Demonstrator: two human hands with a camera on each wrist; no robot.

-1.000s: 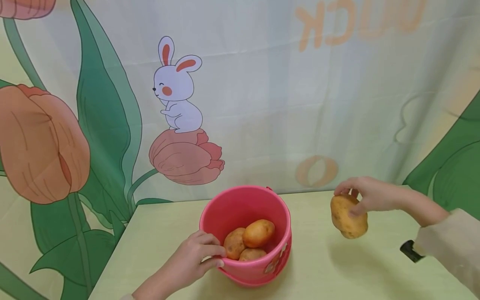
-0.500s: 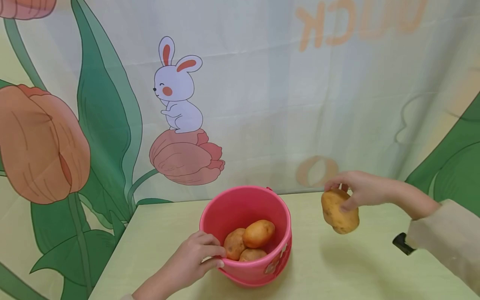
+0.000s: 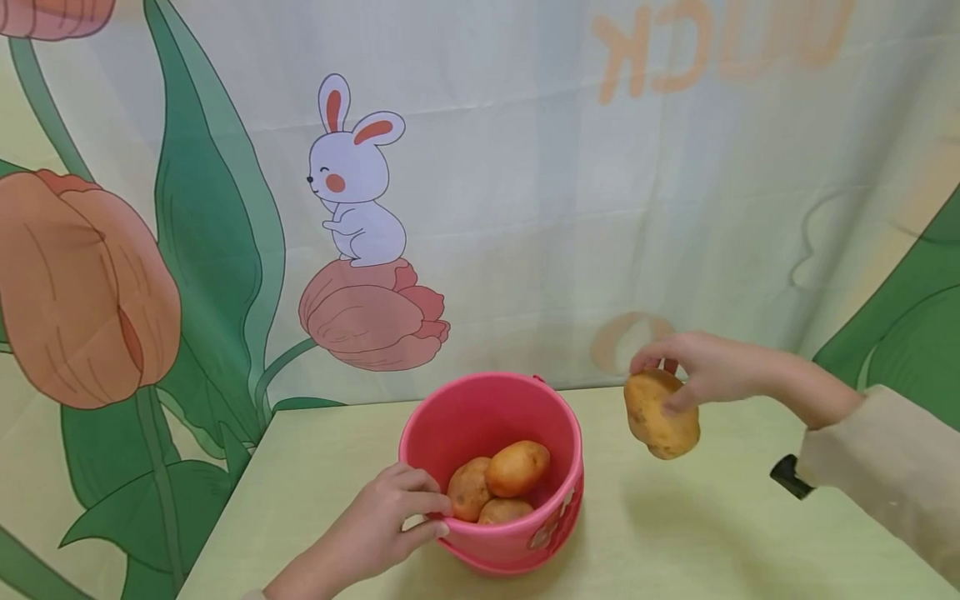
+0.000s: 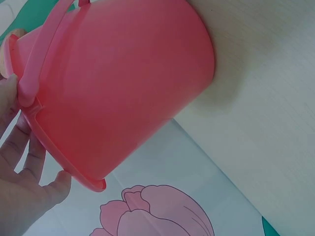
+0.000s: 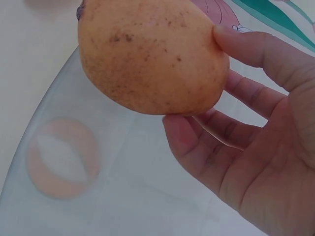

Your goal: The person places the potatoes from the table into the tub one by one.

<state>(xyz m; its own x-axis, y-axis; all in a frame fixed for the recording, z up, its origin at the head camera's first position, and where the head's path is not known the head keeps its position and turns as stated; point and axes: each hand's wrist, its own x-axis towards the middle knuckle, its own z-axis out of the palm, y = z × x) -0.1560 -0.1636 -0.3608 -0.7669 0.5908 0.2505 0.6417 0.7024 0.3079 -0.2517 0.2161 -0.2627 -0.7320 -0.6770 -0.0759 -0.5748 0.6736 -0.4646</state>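
Note:
A pink bucket (image 3: 517, 533) stands on the pale green table (image 3: 712, 533) with three potatoes (image 3: 516, 467) inside. My left hand (image 3: 390, 521) grips the bucket's near-left rim, thumb outside and fingers over the edge; the left wrist view shows the bucket wall (image 4: 123, 83) and that hand (image 4: 22, 187) at its rim. My right hand (image 3: 701, 371) holds a yellow-brown potato (image 3: 660, 414) in the air, to the right of the bucket and above the table. In the right wrist view the potato (image 5: 152, 54) sits pinched between thumb and fingers (image 5: 197, 137).
A printed cloth backdrop with a rabbit (image 3: 354, 179), tulips and green leaves hangs directly behind the table. The table's left corner (image 3: 273, 414) lies just left of the bucket. A black wrist-camera mount (image 3: 791, 477) shows at my right sleeve.
My right hand has carried the potato leftward and slightly up, nearer the bucket. The left hand and the bucket have stayed put.

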